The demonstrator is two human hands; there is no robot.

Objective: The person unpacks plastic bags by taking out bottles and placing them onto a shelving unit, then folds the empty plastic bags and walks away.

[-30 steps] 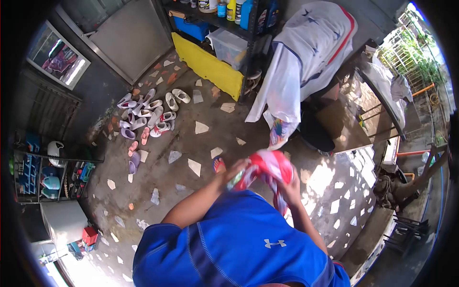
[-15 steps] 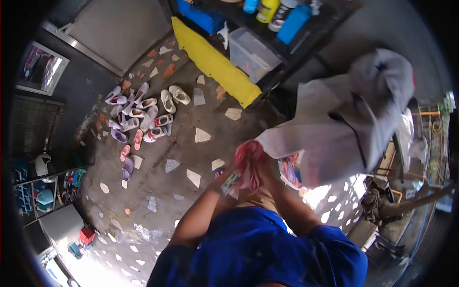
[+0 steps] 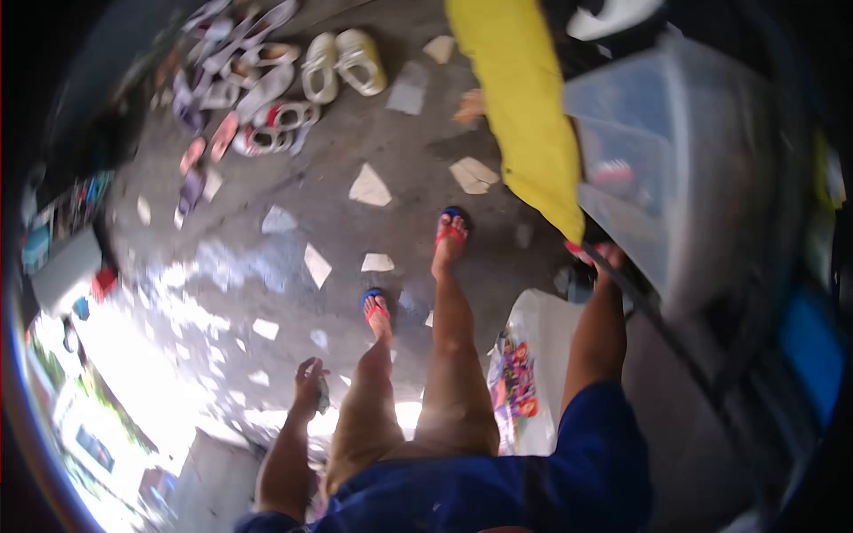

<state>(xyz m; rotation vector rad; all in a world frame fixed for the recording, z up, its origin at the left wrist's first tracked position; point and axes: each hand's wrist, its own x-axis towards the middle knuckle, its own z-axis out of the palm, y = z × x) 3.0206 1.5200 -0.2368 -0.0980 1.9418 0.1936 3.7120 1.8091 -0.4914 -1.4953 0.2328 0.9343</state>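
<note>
My left hand (image 3: 309, 384) hangs low beside my left leg, fingers apart and apparently holding nothing. A small greyish-green thing (image 3: 322, 394) shows at its wrist, blurred. My right hand (image 3: 611, 256) reaches forward to the lower end of the yellow sheet (image 3: 533, 133), near a dark shelf bar. Its fingers are closed around a small red item (image 3: 579, 252), partly hidden and too blurred to name. Just beyond the bar stands a clear plastic bin (image 3: 622, 178), close to that hand.
Several shoes (image 3: 267, 89) lie in a group at the upper left, with a pale pair (image 3: 342, 67) beside them. My feet wear red-strapped flip-flops (image 3: 451, 226). A white bag with a colourful print (image 3: 515, 382) is by my right leg. Pale tile pieces (image 3: 370, 186) are set in the floor.
My hands, together on something red before, are now apart: the left lowered to my side, the right moved toward the shelf. My view has shifted closer to the shelf and bin.
</note>
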